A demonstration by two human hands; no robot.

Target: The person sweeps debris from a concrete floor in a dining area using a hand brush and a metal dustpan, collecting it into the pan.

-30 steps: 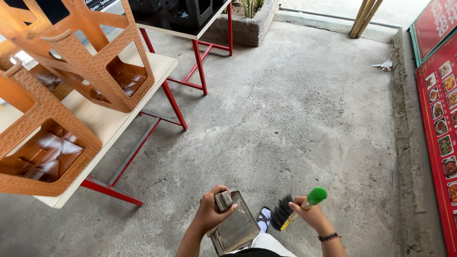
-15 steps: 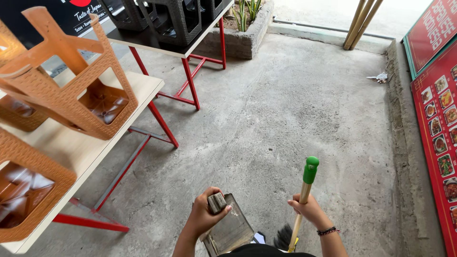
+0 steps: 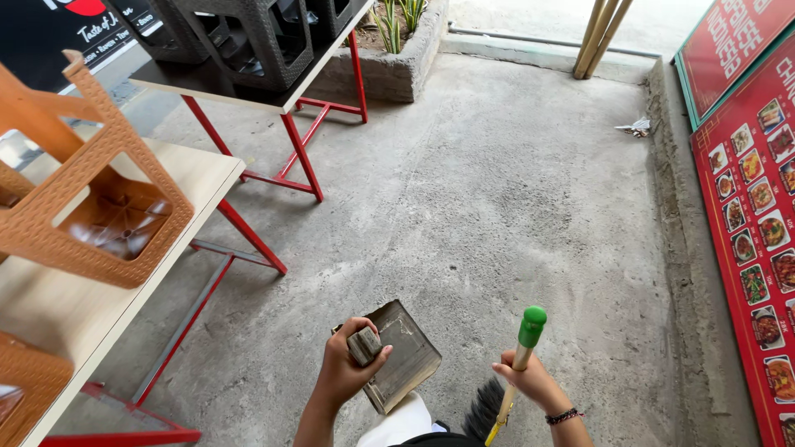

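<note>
The left hand (image 3: 344,372) is wrapped around the short stub handle of a flat, weathered grey metal dustpan (image 3: 402,356), fingers curled over the top and the thumb pressing from the side, so the grasp is tight on the handle. The dustpan is held up in the air near the bottom middle of the view, its open tray tilted away from the person and above the floor. The right hand (image 3: 534,382) is clenched around a thin wooden broom handle with a green plastic cap (image 3: 523,348); the cap stands just above the fist and the stick slants down to dark bristles (image 3: 484,410) that show beside the wrist, which wears a dark beaded bracelet (image 3: 563,415). The two hands are near each other, but the dustpan and the broom stick do not touch.

Beneath them spreads a rough grey concrete floor (image 3: 497,190). To the left stands a pale wooden table on red metal legs (image 3: 79,306), carrying an upturned orange woven-pattern plastic chair (image 3: 91,199). Further back a second red-legged table (image 3: 273,103) bears dark grey plastic chairs (image 3: 248,37). Behind it lies a stone planter with green spiky plants (image 3: 393,50). A red menu board with food photographs (image 3: 758,207) leans along the right edge, and a crumpled scrap of litter (image 3: 636,127) lies near bamboo poles (image 3: 600,37) at the far side.
</note>
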